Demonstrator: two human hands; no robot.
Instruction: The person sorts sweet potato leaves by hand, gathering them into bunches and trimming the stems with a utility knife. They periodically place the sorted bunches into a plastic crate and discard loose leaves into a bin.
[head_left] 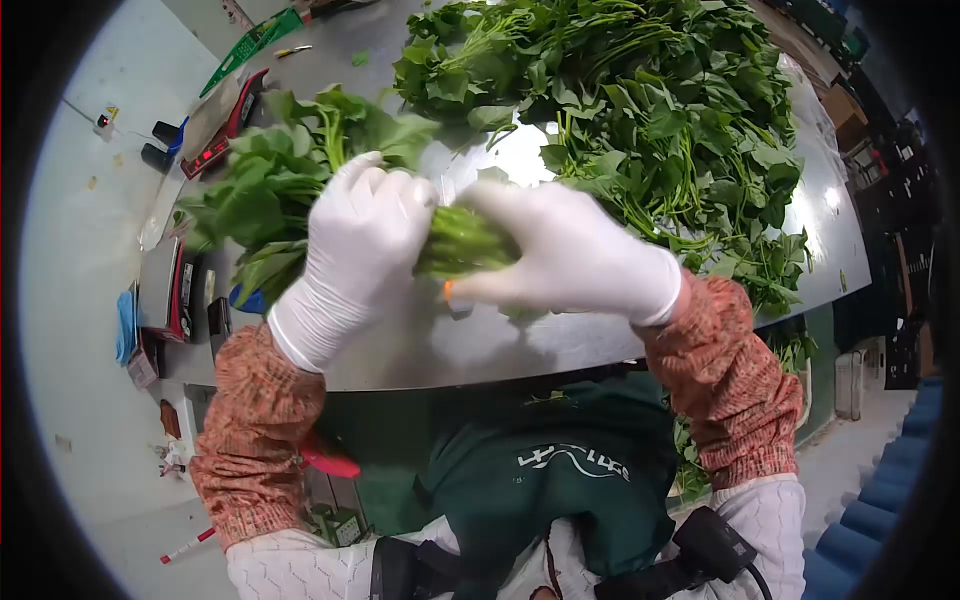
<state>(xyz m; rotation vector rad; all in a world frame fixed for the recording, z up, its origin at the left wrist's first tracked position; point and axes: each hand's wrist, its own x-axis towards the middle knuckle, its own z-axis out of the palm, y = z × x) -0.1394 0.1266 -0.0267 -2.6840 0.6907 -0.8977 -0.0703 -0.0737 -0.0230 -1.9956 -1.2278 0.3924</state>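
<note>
A bunch of leafy greens is held above the metal table, its leaves to the left and its cut stems to the right. My left hand, in a white glove, is closed round the middle of the bunch. My right hand, also gloved and smeared by motion, curls round the stem end, with the thumb below and the fingers above. By the right thumb tip shows a small orange bit, too small to name. A big pile of loose greens lies beyond my right hand.
The metal table has its near edge at my apron. At left stand a red-and-black device, perhaps a scale, and a green crate. A small knife-like tool lies at the back. Blue ribbed material is at lower right.
</note>
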